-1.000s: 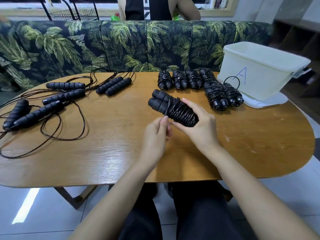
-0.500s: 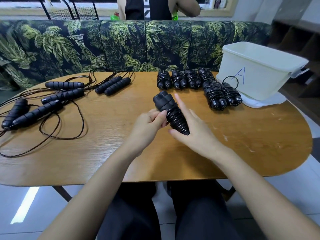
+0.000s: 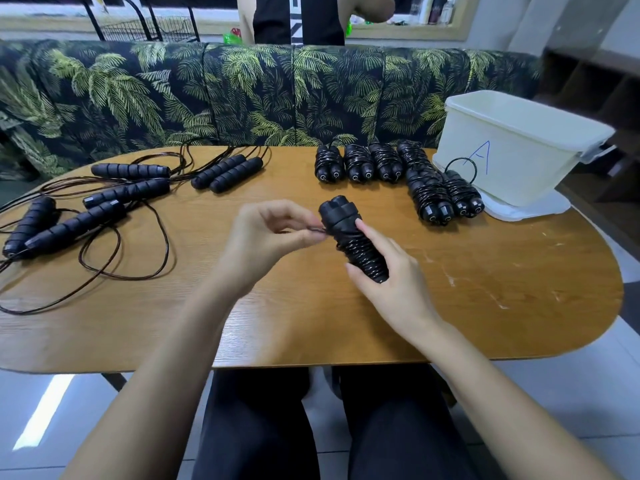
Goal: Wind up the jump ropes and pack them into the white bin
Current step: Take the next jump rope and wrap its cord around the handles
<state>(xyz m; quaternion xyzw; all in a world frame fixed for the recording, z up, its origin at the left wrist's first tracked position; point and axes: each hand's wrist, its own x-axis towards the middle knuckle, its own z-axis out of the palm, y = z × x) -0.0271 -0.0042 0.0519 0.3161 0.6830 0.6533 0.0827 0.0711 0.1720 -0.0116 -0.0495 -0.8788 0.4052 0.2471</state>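
Right hand [image 3: 388, 278] grips wound jump rope [image 3: 353, 244] above table [image 3: 485, 306]. Left hand [image 3: 266, 237] pinches its cord end just left. White bin [image 3: 512, 150] far right, beyond the right hand.

Unwound ropes [image 3: 104, 216] on table [image 3: 485, 306] left; wound bundles [image 3: 398, 168] right, beside bin [image 3: 512, 150].

Bright, soft light fills the room. A white streak shines on the floor [image 3: 41, 410] at the lower left. The edges bend.
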